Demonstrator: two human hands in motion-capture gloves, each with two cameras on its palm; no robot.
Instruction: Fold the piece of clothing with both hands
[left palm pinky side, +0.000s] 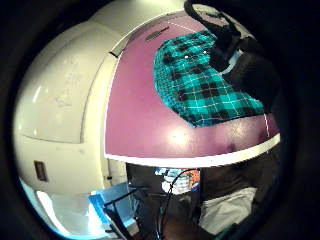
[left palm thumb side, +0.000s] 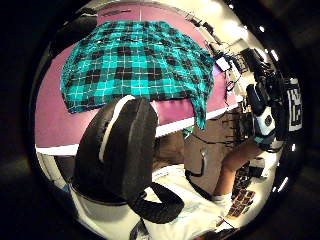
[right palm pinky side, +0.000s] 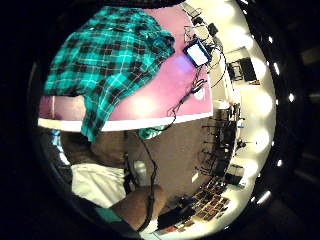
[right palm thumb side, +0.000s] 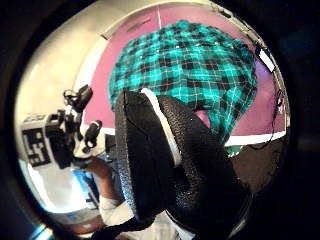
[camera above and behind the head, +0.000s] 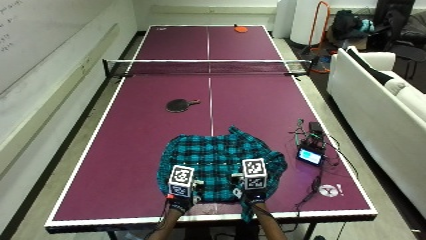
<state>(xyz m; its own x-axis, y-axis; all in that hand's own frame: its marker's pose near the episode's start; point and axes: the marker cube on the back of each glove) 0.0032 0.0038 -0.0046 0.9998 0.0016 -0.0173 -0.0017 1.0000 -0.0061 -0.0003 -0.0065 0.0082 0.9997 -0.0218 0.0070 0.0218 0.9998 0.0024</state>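
Purple table (camera above and behind the head: 146, 165), plaid shirt (camera above and behind the head: 219, 160) spread flat

Teal/black plaid shirt (camera above and behind the head: 219, 162), spread rumpled on purple table (camera above and behind the head: 133, 150) nr the near edge, one corner hanging over that edge at the person's right.

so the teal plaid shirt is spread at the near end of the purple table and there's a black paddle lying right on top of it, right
Not quite. The outside view shows the black paddle lying on the bare table, apart from the teal plaid shirt and farther toward the net. The rest holds.
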